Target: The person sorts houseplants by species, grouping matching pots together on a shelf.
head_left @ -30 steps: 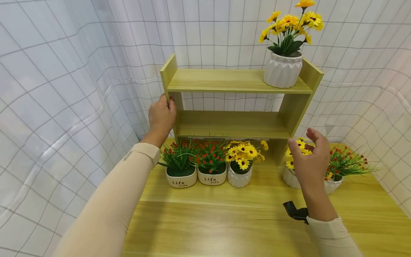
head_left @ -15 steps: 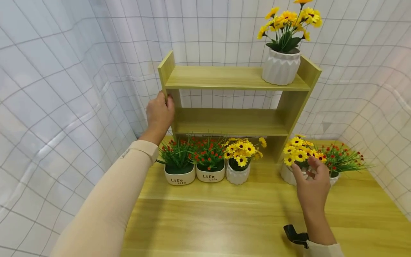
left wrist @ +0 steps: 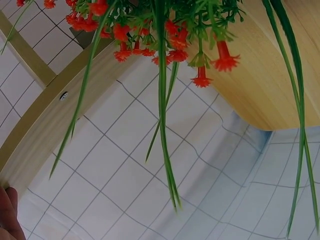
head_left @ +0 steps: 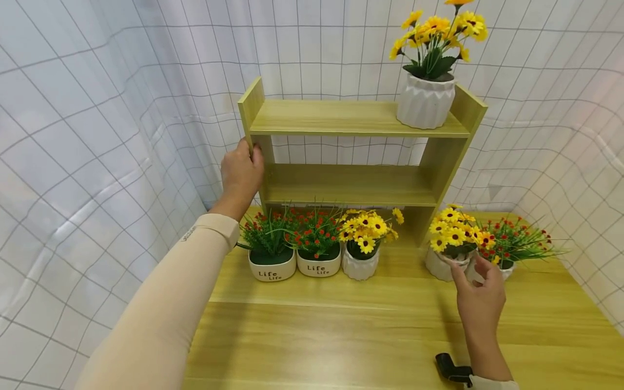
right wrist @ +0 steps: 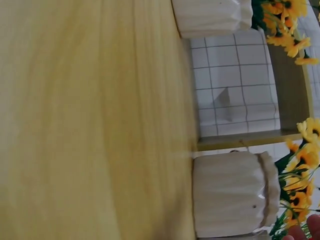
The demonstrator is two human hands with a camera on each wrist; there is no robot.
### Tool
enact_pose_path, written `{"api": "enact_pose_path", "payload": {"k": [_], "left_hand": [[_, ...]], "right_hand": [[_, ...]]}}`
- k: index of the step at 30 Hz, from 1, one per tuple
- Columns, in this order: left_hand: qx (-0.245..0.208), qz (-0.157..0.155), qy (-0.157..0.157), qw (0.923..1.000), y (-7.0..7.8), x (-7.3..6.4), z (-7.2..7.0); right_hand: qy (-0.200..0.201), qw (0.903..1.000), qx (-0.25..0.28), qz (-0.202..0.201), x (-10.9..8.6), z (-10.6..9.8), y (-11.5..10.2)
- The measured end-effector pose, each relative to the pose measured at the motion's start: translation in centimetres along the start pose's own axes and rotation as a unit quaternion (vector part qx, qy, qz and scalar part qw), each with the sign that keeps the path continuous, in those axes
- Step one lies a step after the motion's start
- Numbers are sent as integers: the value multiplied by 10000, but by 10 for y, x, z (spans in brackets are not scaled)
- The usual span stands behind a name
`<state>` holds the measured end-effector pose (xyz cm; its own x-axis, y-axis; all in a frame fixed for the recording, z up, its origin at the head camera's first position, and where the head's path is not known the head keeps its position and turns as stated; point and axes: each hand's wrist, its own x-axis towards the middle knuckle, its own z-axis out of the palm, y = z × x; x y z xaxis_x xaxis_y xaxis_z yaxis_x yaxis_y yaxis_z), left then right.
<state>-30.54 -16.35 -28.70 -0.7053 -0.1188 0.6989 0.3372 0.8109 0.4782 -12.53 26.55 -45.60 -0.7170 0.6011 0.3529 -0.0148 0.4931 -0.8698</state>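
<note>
My left hand (head_left: 242,172) grips the left side panel of a wooden shelf (head_left: 341,187), thumb on the panel's inner side; in the left wrist view its fingertips (left wrist: 9,212) show at the lower left. At the right, my right hand (head_left: 481,300) has its curved thumb and fingers spread, tips close to the rim of a ribbed white pot (head_left: 439,265) of yellow daisies (head_left: 453,234). A plant with red blossoms (head_left: 517,244) stands just beyond the fingers. In the right wrist view the fingers (right wrist: 312,226) overlap the yellow flowers, beside the pot's rim.
On the top shelf stands a white pot (head_left: 426,105) of yellow flowers. Two "Life" pots, left (head_left: 272,268) and right (head_left: 319,265), and a white daisy pot (head_left: 361,265) line the shelf's front on the wooden table (head_left: 341,336). Gridded curtains (head_left: 146,108) surround it.
My right hand has lowered from in front of the yellow daisies down to the pot's rim. The left hand keeps its grip on the shelf panel; the view has shifted slightly.
</note>
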Motion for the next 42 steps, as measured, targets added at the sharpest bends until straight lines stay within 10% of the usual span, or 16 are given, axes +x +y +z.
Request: {"api": "enact_pose_path", "payload": {"k": [20, 42], "left_hand": [[0, 26, -25, 10000, -1, 0, 2], [-3, 89, -18, 10000, -2, 0, 1]], "right_hand": [[-1086, 9851, 21, 1336, 12, 6, 25], [-797, 9919, 190, 969, 25, 31, 40]]}}
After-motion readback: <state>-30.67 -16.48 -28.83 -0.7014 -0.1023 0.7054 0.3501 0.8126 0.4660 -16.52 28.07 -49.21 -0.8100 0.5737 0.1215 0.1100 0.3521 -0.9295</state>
